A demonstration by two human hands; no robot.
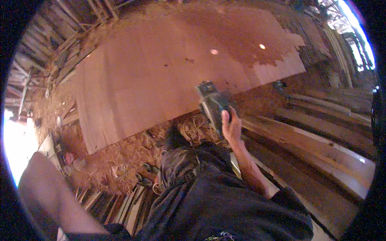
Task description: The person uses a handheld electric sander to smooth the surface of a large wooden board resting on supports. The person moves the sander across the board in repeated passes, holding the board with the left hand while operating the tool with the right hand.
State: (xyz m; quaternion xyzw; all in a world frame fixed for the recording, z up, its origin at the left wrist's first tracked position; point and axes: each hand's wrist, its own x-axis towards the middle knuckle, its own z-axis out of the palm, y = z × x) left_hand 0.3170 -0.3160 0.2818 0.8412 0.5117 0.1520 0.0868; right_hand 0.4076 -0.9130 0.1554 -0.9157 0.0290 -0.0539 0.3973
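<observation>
Power tool [215,103], dark and boxy, is held in the head view by the right hand [232,125], whose fingers are closed around its near end. It is seen over the near edge of a large wooden board [136,84], toward the right; whether the board is touched by its underside cannot be told, as the tool is blurred. Only a bent left arm [60,197] is shown at lower left; the left hand is hidden, so its grip cannot be told. The board is laid above ground strewn with shavings [124,162], and long planks [317,148] are stacked at the right. The tool is judged fairly heavy and rigid, best gripped at its near end and steadied at the front. The board is judged thin, broad and slightly bendy, best held by two opposite edges, with splinters to be minded
</observation>
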